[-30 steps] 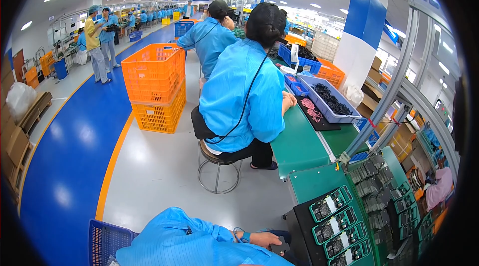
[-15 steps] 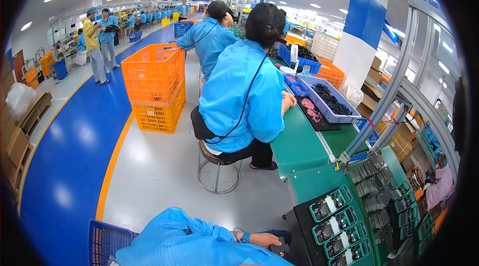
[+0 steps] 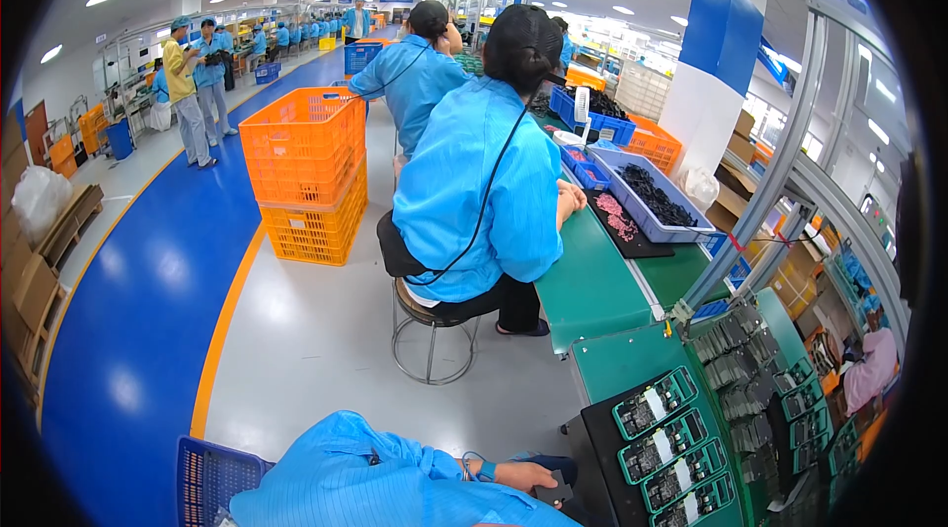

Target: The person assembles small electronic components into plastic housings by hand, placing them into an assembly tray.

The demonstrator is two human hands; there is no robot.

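Note:
My left hand [image 3: 527, 477], at the lower edge, comes out of a blue sleeve with a blue band on its wrist. Its fingers are closed on a small dark grey flat piece [image 3: 555, 493], whose exact kind I cannot make out. Just right of it, several circuit boards in green frames [image 3: 656, 403] lie in a row on a black mat [image 3: 598, 440], with white strips on them. Part of another blue sleeve shows at the bottom edge; my right hand is out of view.
Grey metal-looking parts [image 3: 736, 349] and more framed boards [image 3: 805, 418] lie farther right. Ahead, a co-worker in blue [image 3: 474, 181] sits on a round stool [image 3: 432, 354] at the green bench [image 3: 602, 280]. Stacked orange crates [image 3: 304, 147] stand left; a blue basket [image 3: 209, 478] is beside me.
My left hand keeps its hold on the dark grey piece, almost unmoved. Far down the aisle, a person in blue has moved slightly left and shows more fully.

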